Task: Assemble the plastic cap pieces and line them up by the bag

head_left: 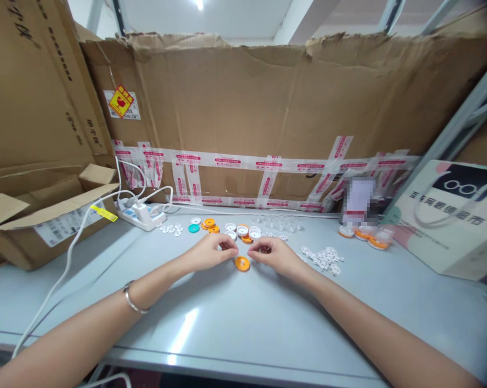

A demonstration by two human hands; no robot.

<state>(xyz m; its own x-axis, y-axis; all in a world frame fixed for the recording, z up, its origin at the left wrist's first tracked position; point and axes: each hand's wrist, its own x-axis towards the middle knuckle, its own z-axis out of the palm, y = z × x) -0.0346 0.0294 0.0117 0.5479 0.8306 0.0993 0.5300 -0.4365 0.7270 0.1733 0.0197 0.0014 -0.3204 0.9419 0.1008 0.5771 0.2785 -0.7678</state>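
Note:
Between my hands an orange round disc (242, 263) lies on the table, with something small and pale at its middle. My left hand (213, 251) is closed in a pinch just behind and left of the disc. On the other side my right hand (276, 255) pinches too, its fingertips beside the disc's upper right edge. Whatever either pinch holds is too small to make out. Behind the hands stand white round cups (242, 230), some with orange parts. Farther left are stacked orange discs (208, 222) and a teal disc (193, 228).
Small white parts (171, 230) lie near a power strip (142, 216) with white cables. White dotted pieces (323, 258) are heaped right of my hand. Clear pieces (281, 222) and orange-based round items (375, 238) sit farther back. An open carton (65, 215) and a paper bag (449, 215) flank the table.

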